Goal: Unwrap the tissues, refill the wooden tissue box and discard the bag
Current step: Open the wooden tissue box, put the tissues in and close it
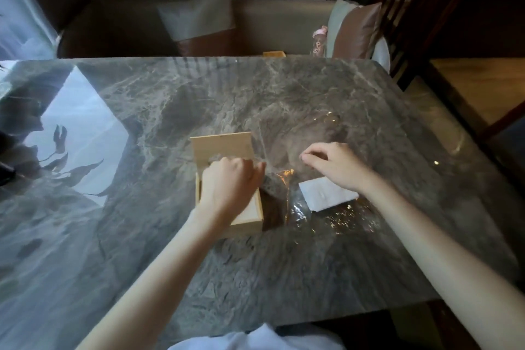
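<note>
On the grey marble table (284,264) stands one wooden tissue box (247,216), its lid (221,148) raised just beyond the left hand (227,187). That hand lies over the box opening, fingers curled and pinching the edge of the clear plastic bag (306,148), which spreads flat between both hands and beyond them. The right hand (335,163), fingers bent, pinches the same film at its far side. One white stack of tissues (326,193) lies just beneath the right wrist, on the crinkled wrap. Past the table, two cushions (199,17) sit on a bench.
</note>
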